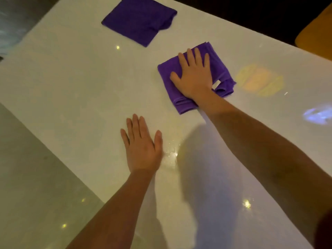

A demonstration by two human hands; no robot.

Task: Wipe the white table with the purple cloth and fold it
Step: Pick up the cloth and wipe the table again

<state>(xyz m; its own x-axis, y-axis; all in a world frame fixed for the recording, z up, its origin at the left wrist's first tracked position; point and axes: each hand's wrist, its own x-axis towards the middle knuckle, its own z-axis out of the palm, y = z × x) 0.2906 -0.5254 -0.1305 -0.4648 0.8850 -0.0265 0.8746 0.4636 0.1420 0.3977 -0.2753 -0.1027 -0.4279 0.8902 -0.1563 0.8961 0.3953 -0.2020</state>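
A folded purple cloth (222, 72) lies on the glossy white table (71, 83), right of centre. My right hand (193, 74) presses flat on top of it, fingers spread, palm down; a small white label shows by the wrist. My left hand (142, 144) rests flat on the bare table nearer to me, fingers together, holding nothing. A second purple cloth (138, 18), folded into a square, lies at the far side of the table, apart from both hands.
The table's left edge runs diagonally, with grey floor (27, 177) beyond it. An orange chair (316, 33) stands past the far right edge. Light reflections and my shadow fall on the tabletop.
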